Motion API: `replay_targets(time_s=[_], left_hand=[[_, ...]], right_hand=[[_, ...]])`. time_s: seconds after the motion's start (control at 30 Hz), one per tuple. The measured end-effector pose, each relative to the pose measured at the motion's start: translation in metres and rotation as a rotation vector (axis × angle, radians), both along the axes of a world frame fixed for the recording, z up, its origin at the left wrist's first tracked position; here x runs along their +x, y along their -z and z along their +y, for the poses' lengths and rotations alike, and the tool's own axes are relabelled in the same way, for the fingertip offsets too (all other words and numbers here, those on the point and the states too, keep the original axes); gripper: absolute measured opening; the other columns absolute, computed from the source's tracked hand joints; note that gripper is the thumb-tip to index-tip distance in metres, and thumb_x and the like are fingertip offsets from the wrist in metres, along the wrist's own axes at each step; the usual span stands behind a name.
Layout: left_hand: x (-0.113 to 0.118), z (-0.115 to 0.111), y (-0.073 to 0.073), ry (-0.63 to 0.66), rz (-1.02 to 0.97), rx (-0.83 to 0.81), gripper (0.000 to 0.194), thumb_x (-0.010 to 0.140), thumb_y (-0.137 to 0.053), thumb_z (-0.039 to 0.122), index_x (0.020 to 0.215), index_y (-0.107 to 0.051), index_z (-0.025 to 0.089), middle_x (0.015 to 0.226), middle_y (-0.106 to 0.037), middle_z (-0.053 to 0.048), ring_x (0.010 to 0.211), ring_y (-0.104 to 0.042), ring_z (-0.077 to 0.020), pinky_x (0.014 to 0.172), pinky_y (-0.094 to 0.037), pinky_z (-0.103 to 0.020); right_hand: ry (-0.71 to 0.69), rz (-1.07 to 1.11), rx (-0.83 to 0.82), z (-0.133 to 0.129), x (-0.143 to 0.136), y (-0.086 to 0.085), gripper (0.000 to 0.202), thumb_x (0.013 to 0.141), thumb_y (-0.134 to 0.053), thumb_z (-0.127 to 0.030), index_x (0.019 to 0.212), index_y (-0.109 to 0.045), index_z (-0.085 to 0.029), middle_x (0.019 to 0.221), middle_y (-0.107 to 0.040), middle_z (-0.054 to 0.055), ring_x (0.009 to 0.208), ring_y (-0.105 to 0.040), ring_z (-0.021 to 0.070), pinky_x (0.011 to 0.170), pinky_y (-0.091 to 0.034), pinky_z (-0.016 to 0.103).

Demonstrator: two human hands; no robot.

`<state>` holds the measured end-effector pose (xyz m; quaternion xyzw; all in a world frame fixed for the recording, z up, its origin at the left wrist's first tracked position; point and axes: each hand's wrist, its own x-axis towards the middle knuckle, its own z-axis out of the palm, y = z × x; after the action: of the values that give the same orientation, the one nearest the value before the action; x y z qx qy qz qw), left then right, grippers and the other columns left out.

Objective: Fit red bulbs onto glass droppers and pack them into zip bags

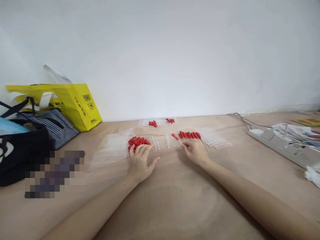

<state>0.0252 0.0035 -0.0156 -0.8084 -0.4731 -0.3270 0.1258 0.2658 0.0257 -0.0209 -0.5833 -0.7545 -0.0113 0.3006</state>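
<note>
My left hand (140, 163) has its fingers spread, the fingertips resting at the near edge of a pile of red pieces (138, 141) on a clear plastic bag (112, 150). My right hand (195, 150) is closed in a pinch at the right end of a row of thin white sticks (165, 143); what it pinches is too small to make out. A single red piece (174, 136) lies just beyond it. More red-tipped sticks (190, 135) lie side by side on another clear bag (216, 138) behind my right hand.
Against the wall lies a bag with two small red clusters (153, 123). At left are a yellow bag (87, 106), a striped pouch (58, 126), a black bag (25, 156) and a blurred-out item (55, 173). A white power strip (280, 146) with cables stands at right.
</note>
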Motion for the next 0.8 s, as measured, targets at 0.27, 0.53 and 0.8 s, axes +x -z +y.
replay_targets(time_s=[0.27, 0.53, 0.8], left_hand=[[-0.012, 0.012, 0.002, -0.147, -0.029, -0.041, 0.021, 0.074, -0.052, 0.029, 0.094, -0.056, 0.024, 0.1, -0.061, -0.004, 0.1, -0.048, -0.0248, 0.091, -0.022, -0.048], [-0.011, 0.013, 0.002, -0.231, -0.034, -0.048, 0.02, 0.072, -0.054, 0.029, 0.092, -0.058, 0.024, 0.102, -0.059, -0.005, 0.1, -0.047, -0.0254, 0.091, -0.022, -0.049], [-0.025, 0.022, 0.003, -0.403, -0.03, -0.036, 0.025, 0.067, -0.059, 0.037, 0.088, -0.059, 0.023, 0.105, -0.053, -0.01, 0.099, -0.043, -0.031, 0.081, -0.03, -0.051]], right_hand=[[0.475, 0.033, -0.244, 0.037, 0.021, -0.001, 0.023, 0.076, -0.045, -0.025, 0.093, -0.06, -0.019, 0.087, -0.065, 0.007, 0.087, -0.057, 0.0218, 0.072, -0.034, 0.03], [0.49, -0.025, -0.216, 0.036, 0.014, -0.005, 0.025, 0.077, -0.045, -0.035, 0.09, -0.06, -0.019, 0.09, -0.064, 0.008, 0.09, -0.055, 0.0233, 0.079, -0.03, 0.036], [0.424, -0.15, -0.346, 0.051, -0.021, -0.016, 0.024, 0.075, -0.045, -0.029, 0.079, -0.064, -0.016, 0.085, -0.064, 0.012, 0.087, -0.056, 0.0253, 0.08, -0.027, 0.041]])
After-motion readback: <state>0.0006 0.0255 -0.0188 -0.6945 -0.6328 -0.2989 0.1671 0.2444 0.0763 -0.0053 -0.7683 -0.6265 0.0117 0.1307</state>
